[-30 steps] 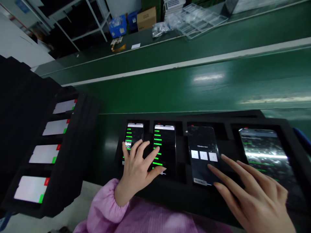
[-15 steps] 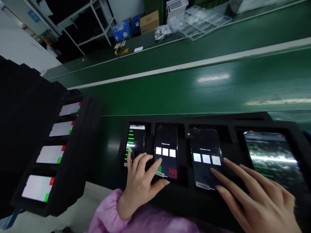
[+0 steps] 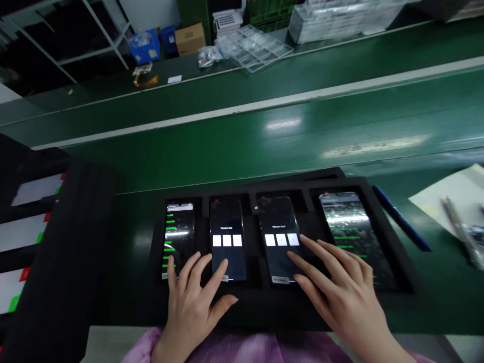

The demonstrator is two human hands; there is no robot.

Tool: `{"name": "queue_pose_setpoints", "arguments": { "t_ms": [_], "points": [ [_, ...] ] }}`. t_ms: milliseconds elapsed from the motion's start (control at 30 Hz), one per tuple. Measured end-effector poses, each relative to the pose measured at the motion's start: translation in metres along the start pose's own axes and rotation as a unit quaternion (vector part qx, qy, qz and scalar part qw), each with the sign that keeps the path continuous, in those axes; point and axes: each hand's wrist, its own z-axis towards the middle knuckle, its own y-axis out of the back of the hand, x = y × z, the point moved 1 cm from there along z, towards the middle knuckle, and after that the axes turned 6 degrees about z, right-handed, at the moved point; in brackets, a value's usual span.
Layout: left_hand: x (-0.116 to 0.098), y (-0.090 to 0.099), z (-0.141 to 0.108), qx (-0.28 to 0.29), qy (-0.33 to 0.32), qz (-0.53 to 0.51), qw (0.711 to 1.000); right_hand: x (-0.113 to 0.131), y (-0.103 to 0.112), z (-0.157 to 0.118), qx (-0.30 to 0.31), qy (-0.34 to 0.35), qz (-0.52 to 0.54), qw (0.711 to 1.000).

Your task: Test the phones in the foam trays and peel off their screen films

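Several phones lie face up in a black foam tray (image 3: 260,302). My left hand (image 3: 192,295) has its fingers spread over the lower parts of the leftmost phone (image 3: 180,227), which lists green text, and the second phone (image 3: 227,217), which reads "Vibrator test" above three white squares. My right hand (image 3: 340,287) is spread too, fingertips over the lower right of the third phone (image 3: 278,212) with the same screen. The rightmost phone (image 3: 346,212) shows green lines and glare, partly behind that hand. Neither hand grips anything; whether the fingertips touch the glass I cannot tell.
Black trays with several white-screened phones (image 3: 22,234) are at the left. Right of the foam tray lie a blue pen (image 3: 403,219) and paper (image 3: 446,196) with blurred tools. Beyond the green bench (image 3: 212,146) are a cardboard box (image 3: 189,39), blue bin (image 3: 145,46) and clear divided tray (image 3: 253,48).
The view has swung right, so the pen and paper come into sight. On the second phone, the green and red buttons have gone from the lower screen. Both hands remain spread over the phones.
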Motion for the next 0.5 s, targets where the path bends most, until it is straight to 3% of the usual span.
{"name": "queue_pose_setpoints", "arguments": {
  "t_ms": [233, 500],
  "points": [
    [0.0106, -0.0023, -0.0048, 0.017, -0.062, 0.035, 0.997, 0.0032, 0.0025, 0.0018, 0.006, -0.018, 0.009, 1.0],
    [0.0101, -0.0025, -0.0049, 0.03, -0.064, 0.044, 0.997, 0.0053, 0.0043, 0.0016, 0.017, -0.043, 0.029, 0.998]
  ]
}}
